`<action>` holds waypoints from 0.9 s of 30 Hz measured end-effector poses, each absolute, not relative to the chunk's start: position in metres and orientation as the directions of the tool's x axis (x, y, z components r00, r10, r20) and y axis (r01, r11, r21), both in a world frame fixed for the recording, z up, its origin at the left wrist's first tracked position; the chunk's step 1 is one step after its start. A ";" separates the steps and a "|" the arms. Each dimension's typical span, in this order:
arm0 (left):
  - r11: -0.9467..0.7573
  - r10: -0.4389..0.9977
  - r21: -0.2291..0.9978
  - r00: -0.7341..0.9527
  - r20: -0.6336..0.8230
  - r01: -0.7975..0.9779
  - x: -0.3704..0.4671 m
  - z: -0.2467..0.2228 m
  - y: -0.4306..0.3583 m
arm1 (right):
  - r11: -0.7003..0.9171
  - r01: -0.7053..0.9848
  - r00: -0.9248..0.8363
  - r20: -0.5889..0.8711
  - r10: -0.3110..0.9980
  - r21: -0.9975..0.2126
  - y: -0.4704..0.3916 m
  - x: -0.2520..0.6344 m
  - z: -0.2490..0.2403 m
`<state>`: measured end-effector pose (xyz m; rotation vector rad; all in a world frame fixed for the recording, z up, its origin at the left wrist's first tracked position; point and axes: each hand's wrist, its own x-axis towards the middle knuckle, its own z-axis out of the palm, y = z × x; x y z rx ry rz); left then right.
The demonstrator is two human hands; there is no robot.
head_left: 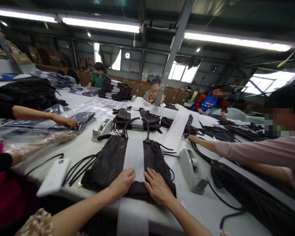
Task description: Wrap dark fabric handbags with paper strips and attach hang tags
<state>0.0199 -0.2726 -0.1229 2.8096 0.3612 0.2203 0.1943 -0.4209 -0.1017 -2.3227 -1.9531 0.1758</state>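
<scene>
A black handbag [108,157] lies flat at the table's front edge, its looped handle pointing away from me. A white strip [134,154] runs down the middle of the bag, and more white material hangs below the table edge. My left hand [123,181] rests on the bag at the strip's left side, fingers slightly bent and apart. On the strip's right side, my right hand [158,186] lies on the bag with its fingers spread.
Tape dispensers stand left [102,129] and right [192,170] of the bag. A white phone [54,177] with a cable lies front left. Stacked bags [137,119] sit behind. At left, a person's hands touch plastic-wrapped items [81,119]; at right, another person handles a black bag [245,186].
</scene>
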 end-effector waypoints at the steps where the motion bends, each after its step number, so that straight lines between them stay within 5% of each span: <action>1: -0.927 0.260 0.304 0.960 0.101 0.219 0.017 -0.123 -0.272 | -0.163 0.975 0.165 0.000 0.986 -0.148 -0.422 0.194 -0.103; 12: -0.982 0.185 -0.033 0.982 -0.042 0.184 -0.001 -0.134 -0.275 | 0.161 0.981 -0.154 0.066 0.986 -0.112 -0.440 0.192 -0.104; 23: -0.974 0.145 -0.182 0.988 -0.042 0.135 0.010 -0.126 -0.290 | -0.035 0.981 0.060 0.124 0.990 -0.189 -0.452 0.165 -0.110; 27: -0.965 0.154 -0.218 0.988 -0.028 0.144 0.014 -0.130 -0.294 | 0.062 0.972 -0.045 0.079 0.996 -0.225 -0.496 0.151 -0.104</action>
